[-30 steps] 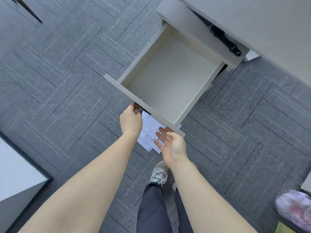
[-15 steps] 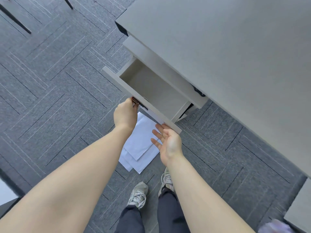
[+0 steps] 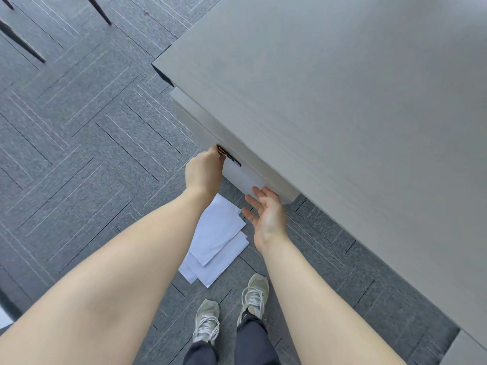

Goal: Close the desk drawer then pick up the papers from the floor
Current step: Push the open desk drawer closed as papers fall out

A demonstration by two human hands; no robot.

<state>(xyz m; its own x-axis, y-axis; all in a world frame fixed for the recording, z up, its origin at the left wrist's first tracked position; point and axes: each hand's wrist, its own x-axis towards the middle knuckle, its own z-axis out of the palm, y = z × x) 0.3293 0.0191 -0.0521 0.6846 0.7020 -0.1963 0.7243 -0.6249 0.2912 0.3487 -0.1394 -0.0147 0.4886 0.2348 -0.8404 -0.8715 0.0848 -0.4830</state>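
The desk drawer (image 3: 253, 177) sits pushed in under the grey desk top (image 3: 342, 101); only its pale front shows. My left hand (image 3: 204, 171) is closed around the dark handle (image 3: 228, 155) on that front. My right hand (image 3: 267, 213) is open, fingers spread, fingertips touching the drawer front's lower right part. Several white papers (image 3: 218, 241) lie overlapping on the grey carpet just below both hands, partly hidden by my left forearm.
My two feet in grey sneakers (image 3: 253, 293) stand on the carpet just behind the papers. Dark chair legs (image 3: 23, 46) cross the top left. A pale furniture corner (image 3: 4, 317) shows at the lower left edge.
The drawer slid from wide open into the desk, with both hands following it. The view swung so the desk top now fills the right, and more of the papers shows.
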